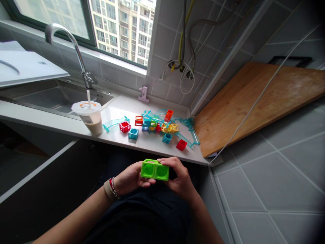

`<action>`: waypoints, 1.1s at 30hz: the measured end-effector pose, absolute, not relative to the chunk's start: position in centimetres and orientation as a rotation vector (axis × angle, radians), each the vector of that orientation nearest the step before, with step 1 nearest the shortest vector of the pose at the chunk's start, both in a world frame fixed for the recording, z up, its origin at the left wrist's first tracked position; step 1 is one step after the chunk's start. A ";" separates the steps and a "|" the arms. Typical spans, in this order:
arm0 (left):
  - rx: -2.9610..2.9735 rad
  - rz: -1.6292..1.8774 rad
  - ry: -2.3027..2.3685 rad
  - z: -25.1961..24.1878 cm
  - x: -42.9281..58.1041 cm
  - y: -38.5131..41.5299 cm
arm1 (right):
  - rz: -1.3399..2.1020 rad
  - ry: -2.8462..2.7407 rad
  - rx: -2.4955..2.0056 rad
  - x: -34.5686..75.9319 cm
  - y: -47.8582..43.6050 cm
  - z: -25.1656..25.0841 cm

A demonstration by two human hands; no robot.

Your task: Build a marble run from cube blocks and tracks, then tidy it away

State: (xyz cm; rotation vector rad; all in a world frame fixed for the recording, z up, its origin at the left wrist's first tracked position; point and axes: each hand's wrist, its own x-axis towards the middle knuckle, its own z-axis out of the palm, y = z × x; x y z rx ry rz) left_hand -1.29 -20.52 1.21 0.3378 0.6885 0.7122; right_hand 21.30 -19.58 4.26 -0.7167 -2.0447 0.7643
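Observation:
Two green hollow cube blocks [154, 169], joined side by side, are held in front of my lap below the counter edge. My left hand [129, 179] grips their left end with fingers curled under and the thumb behind. My right hand [177, 178] wraps round their right end, fingers over the top. On the white counter [122, 112] beyond lie several small coloured cubes, among them a red one [125, 127], a blue one [133, 133] and a yellow one [173, 127], mixed with clear teal track pieces [114, 122].
A plastic cup of milky drink with a straw [89, 117] stands at the counter's front left. Behind it are a steel sink [50, 96] and a curved tap [76, 51]. A wooden board [254, 101] leans at the right; a white cable crosses it. Grey tiles cover wall and floor.

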 end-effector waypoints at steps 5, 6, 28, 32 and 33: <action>0.405 0.709 0.694 1.4 -1.0 -20.7 | 0.770 -2.033 -0.729 21.2 -19.7 4.0; 0.434 0.709 0.698 1.4 -0.9 -20.8 | 0.769 -2.031 -0.730 21.3 -19.8 3.9; 1.348 1.094 0.801 1.4 0.2 -22.0 | 1.078 -1.764 -1.010 22.6 -21.1 1.5; 1.317 1.092 0.846 1.2 -0.3 -22.0 | 1.075 -1.760 -1.009 22.0 -20.8 1.0; 1.314 1.090 0.854 1.2 -0.4 -22.0 | 1.076 -1.757 -1.004 21.9 -20.7 0.9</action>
